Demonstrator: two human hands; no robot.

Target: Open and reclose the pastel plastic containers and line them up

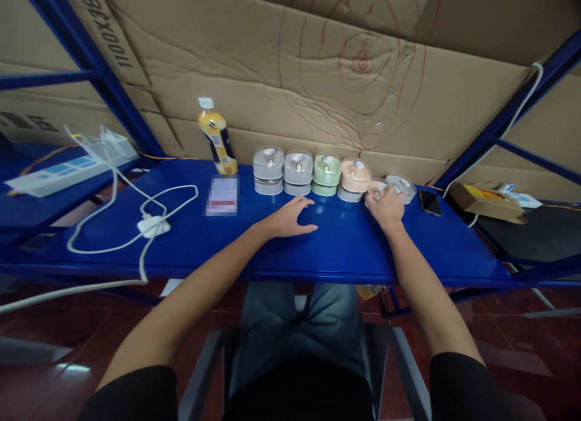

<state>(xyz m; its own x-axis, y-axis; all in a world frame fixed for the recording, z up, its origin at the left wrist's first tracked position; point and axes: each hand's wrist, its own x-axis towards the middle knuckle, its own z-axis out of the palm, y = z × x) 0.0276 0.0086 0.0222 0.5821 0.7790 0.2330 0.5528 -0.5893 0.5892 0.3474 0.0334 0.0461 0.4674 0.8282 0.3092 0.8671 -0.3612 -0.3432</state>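
Note:
Small lidded boxes with clear tops stand in a row along the back of the blue table. From the left come a grey stack (267, 166), a second grey stack (298, 167), a green stack (326, 170) and a peach stack (356, 174), each two boxes high. My right hand (388, 207) has its fingers closed over a low peach box (376, 186) at the right of the row; the fingers partly hide it. A grey box (403, 187) sits just behind that hand. My left hand (289, 220) hovers before the stacks, fingers apart and holding nothing.
A yellow drink bottle (218, 140) and a blurred card (222, 196) are left of the row. A white adapter (154, 227) with looping cables lies farther left. At right are a phone (430, 202) and an open cardboard box (488, 204). Cardboard (227, 58) walls the back.

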